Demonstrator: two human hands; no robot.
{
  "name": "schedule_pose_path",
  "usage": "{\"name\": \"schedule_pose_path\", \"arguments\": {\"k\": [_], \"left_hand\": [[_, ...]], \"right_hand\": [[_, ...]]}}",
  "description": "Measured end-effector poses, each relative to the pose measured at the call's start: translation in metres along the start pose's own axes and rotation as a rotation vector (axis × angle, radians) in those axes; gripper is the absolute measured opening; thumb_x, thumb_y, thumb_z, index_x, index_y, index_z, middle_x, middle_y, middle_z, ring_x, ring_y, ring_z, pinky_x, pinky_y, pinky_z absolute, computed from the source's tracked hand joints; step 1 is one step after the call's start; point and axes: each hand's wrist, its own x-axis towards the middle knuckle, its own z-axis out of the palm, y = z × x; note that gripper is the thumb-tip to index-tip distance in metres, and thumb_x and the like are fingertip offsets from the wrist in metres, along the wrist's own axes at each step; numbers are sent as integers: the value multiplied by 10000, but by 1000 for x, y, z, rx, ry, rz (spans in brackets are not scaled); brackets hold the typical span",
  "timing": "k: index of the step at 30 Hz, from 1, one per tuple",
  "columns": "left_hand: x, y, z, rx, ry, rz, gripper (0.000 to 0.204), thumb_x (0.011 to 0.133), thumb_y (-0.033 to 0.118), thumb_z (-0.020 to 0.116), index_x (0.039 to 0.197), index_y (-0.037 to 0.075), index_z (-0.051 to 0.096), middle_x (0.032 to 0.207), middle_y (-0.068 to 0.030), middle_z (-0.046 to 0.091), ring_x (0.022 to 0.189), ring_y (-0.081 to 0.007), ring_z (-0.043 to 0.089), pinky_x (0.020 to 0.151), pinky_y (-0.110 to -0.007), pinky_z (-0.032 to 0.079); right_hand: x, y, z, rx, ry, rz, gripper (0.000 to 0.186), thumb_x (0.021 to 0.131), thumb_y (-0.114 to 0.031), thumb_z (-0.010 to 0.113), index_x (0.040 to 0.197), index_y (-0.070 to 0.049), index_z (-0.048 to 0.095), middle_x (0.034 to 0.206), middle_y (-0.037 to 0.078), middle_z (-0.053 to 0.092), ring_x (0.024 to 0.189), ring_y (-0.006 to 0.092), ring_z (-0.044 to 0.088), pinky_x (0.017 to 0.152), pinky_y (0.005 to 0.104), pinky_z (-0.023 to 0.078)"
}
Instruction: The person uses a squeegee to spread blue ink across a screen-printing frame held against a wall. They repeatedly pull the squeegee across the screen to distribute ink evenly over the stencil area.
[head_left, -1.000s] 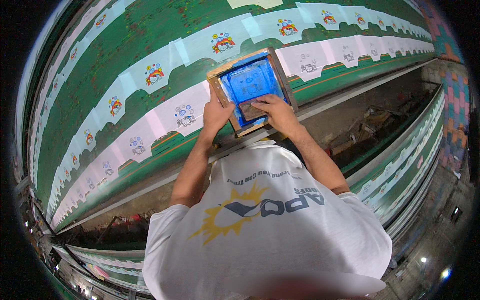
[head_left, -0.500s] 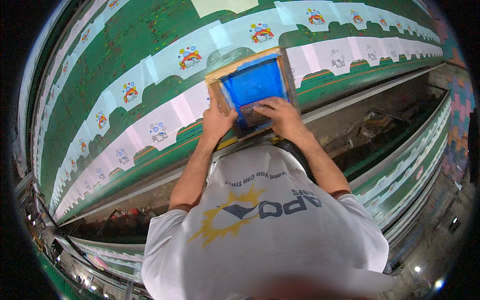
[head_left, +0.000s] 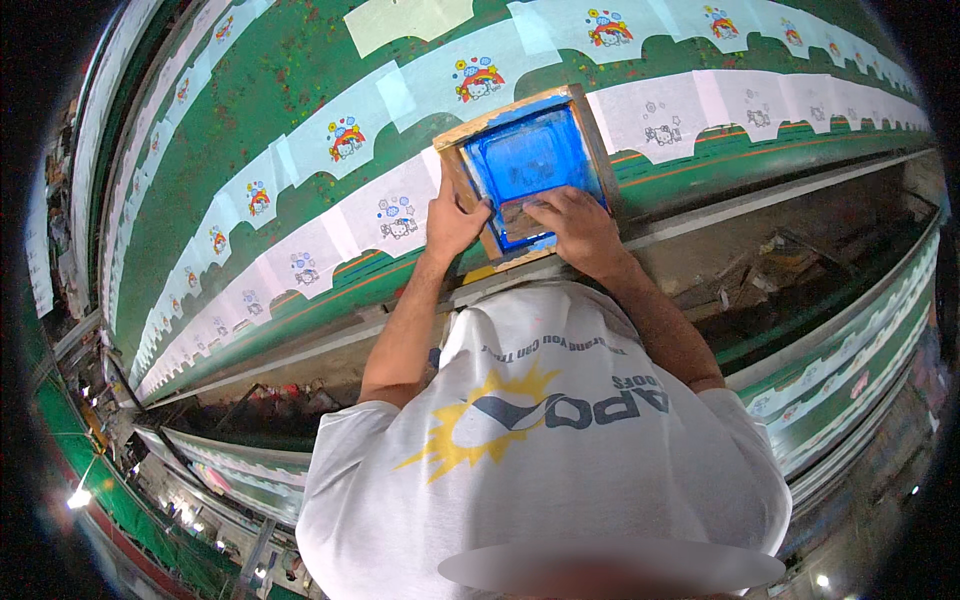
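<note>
A wooden-framed printing screen (head_left: 515, 118), its mesh smeared with bright blue ink, lies over the nearest row of pale fabric pieces. My left hand (head_left: 457, 225) grips the frame's left side, thumb over the inner edge. Inside the frame, at its near end, my right hand (head_left: 580, 228) is closed on a brown squeegee (head_left: 517, 222), mostly covered by the fingers. Just left of the frame a fabric piece (head_left: 372, 232) carries a grey outline print with blue dots. To the right, another piece (head_left: 640, 112) shows only grey outlines.
The long green table (head_left: 300, 85) carries several rows of scalloped fabric pieces; a farther row has coloured rainbow prints (head_left: 478, 80). Close to my body runs the table's edge rail (head_left: 690, 215). Below it is a dark trough (head_left: 800, 250) with debris. Another printing table (head_left: 830, 400) stands at right.
The screen has shifted right along the near row, uncovering the blue-dotted print beside my left hand. Both hands moved with it, still holding frame and squeegee. The view has also shifted.
</note>
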Motion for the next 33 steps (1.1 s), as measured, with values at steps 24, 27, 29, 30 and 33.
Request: {"name": "schedule_pose_path", "arguments": {"k": [24,27,29,30,33], "left_hand": [[0,-5,-5,-72,-56,-130,1159,821,306,872,1729,-23,232,956,-201,809,803,-296,812,741,-371,641],[1,-4,-5,-91,-14,-17,1164,835,309,855,1728,-42,195,989,-236,811,811,-305,816,752,-384,659],[1,0,-6,-98,-40,-23,1169,846,309,843,1726,-54,165,997,-250,812,837,-320,820,768,-397,668],[1,1,-7,-92,-66,-44,1170,852,309,836,1725,-60,149,1001,-257,812,856,-334,822,780,-408,672],[-1,7,-12,-80,-88,-89,1139,863,298,822,1735,-24,163,1116,-265,807,977,-370,817,864,-425,663]], "right_hand": [[44,18,-25,22,-186,15,462,899,-8,689,1335,-142,764,1215,126,762,1169,351,705,1040,476,567],[85,31,-22,-23,-63,-4,447,930,2,678,1348,-131,763,1262,133,763,1195,364,702,1043,474,570],[104,37,-19,-37,-20,6,463,927,18,666,1357,-128,761,1297,136,757,1220,370,693,1060,481,565],[109,37,-16,-33,-30,21,477,921,30,656,1359,-128,762,1308,136,755,1228,371,689,1071,484,562],[94,29,-9,-62,-36,55,538,887,71,633,1368,-132,762,1323,139,749,1259,374,674,1091,486,556]]}}
